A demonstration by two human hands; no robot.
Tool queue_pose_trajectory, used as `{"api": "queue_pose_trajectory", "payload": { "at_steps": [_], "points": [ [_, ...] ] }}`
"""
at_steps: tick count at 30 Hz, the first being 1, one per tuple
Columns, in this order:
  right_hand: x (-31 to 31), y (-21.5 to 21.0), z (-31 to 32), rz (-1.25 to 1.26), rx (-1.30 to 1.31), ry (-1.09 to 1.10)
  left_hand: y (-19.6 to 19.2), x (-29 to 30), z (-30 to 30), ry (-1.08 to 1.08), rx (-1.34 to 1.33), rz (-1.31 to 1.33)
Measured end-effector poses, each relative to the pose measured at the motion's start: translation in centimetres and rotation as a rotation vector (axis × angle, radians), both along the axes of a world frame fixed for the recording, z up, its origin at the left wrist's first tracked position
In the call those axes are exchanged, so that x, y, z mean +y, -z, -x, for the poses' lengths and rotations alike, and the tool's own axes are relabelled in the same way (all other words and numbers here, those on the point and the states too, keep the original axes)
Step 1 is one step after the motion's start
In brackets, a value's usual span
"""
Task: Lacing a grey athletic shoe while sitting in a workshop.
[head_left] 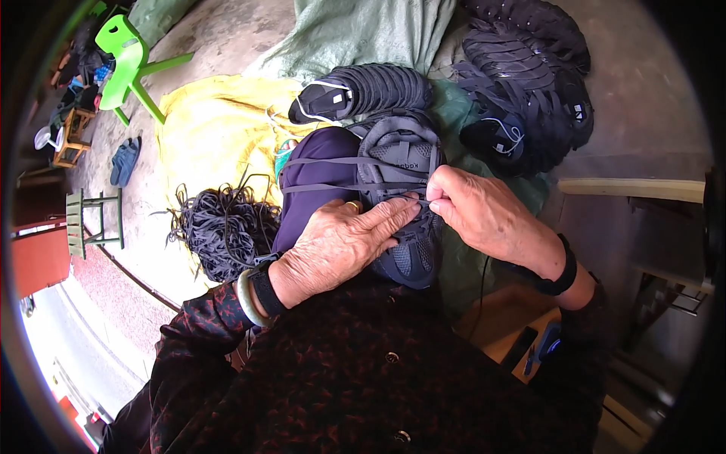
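Observation:
A dark grey shoe point(408, 261) lies across my lap, toe towards me, with mesh panels at the toe. Flat dark laces point(321, 188) trail from its eyelets to the left over a purple-clad knee point(314, 151). My left hand point(344, 234) holds the shoe from the left, its fingers over the lacing and its thumb lower down. Beside those fingertips, my right hand point(488, 216) is closed in a pinch on a lace at the shoe's right edge. The lace's very end is hidden by the fingers.
A tangled heap of dark laces point(227, 234) sits on yellow cloth point(215, 136) at left. Beyond the shoe lies a row of nested dark shoe uppers point(389, 91); a larger pile point(529, 83) is at far right. A green chair point(128, 64) and blue slippers point(125, 160) stand far left.

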State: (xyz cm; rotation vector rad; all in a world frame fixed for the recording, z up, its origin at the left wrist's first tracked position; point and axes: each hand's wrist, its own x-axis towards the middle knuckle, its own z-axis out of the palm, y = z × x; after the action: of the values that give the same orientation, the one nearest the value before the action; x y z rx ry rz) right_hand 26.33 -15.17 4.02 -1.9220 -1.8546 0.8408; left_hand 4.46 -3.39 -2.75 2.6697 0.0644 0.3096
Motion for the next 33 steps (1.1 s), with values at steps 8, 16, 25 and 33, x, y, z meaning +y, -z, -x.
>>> {"api": "queue_pose_trajectory", "payload": {
  "at_steps": [8, 16, 25, 33],
  "points": [
    [1.1, -1.4, -1.9, -0.024, 0.052, -0.149, 0.2, 0.1, -0.1, 0.002, -0.017, 0.044],
    [1.2, -2.9, -1.7, 0.471, 0.069, 0.031, -0.8, 0.4, -0.1, 0.046, 0.062, 0.103],
    [0.2, -1.3, -3.5, 0.172, 0.248, 0.038, -0.5, 4.9, -0.4, -0.32, -0.113, 0.424],
    [0.6, -1.1, -3.3, 0.307, 0.165, 0.116, 0.1, 6.2, -0.5, -0.321, -0.026, 0.375]
  ]
}}
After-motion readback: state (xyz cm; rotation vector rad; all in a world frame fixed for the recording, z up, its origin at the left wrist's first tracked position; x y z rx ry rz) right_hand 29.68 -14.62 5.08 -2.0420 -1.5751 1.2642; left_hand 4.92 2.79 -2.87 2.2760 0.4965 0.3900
